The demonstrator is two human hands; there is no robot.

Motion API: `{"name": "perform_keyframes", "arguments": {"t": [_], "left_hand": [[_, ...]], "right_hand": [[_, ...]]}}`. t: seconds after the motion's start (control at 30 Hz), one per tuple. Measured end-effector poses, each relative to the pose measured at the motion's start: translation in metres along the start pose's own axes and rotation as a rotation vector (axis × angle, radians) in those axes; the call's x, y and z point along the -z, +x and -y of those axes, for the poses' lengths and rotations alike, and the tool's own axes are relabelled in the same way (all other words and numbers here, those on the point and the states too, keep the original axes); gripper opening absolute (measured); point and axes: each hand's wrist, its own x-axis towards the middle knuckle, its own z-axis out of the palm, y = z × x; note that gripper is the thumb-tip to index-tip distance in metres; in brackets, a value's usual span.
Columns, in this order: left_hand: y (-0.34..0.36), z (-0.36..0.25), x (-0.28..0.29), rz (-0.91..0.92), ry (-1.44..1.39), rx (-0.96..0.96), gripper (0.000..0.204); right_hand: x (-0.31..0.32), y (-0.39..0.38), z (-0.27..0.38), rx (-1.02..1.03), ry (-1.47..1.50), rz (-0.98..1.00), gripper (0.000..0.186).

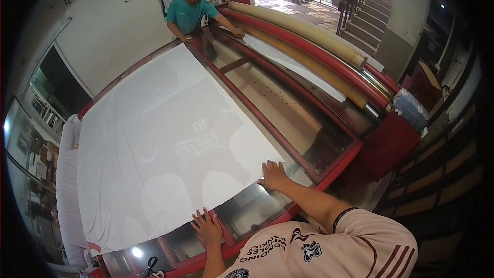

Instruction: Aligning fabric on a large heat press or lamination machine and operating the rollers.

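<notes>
A wide white sheet (149, 139) with faint shapes and lettering showing through lies over a red-framed table (337, 157) with glassy panels. Whether it is cloth or paper, I cannot tell. My left hand (208, 228) rests with spread fingers at the sheet's near edge, partly over a red crossbar. Farther right, my right hand (274, 176) lies with its fingers stretched out on the sheet's near right corner. Neither hand visibly grips anything. At the far end, a person in a teal shirt (189, 19) has one hand near the sheet's far corner and the other near the rollers.
Long rollers, one red (309, 46) and one wrapped in beige (298, 31), run along the right side above a white strip (293, 67). White fabric (67, 185) hangs off the left side. Black-handled scissors (151, 265) lie at the near edge. Stairs (368, 20) rise beyond.
</notes>
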Motion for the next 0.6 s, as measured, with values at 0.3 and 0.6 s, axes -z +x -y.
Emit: {"name": "perform_keyframes", "arguments": {"t": [0.3,0.6], "left_hand": [[0.001,0.002,0.0,-0.03,0.004,-0.005,0.058],[-0.002,0.007,-0.006,-0.045,-0.014,-0.01,0.058]], "right_hand": [[0.007,0.003,0.005,-0.004,-0.055,0.012,0.091],[0.033,0.011,0.02,-0.064,0.024,0.125,0.088]]}}
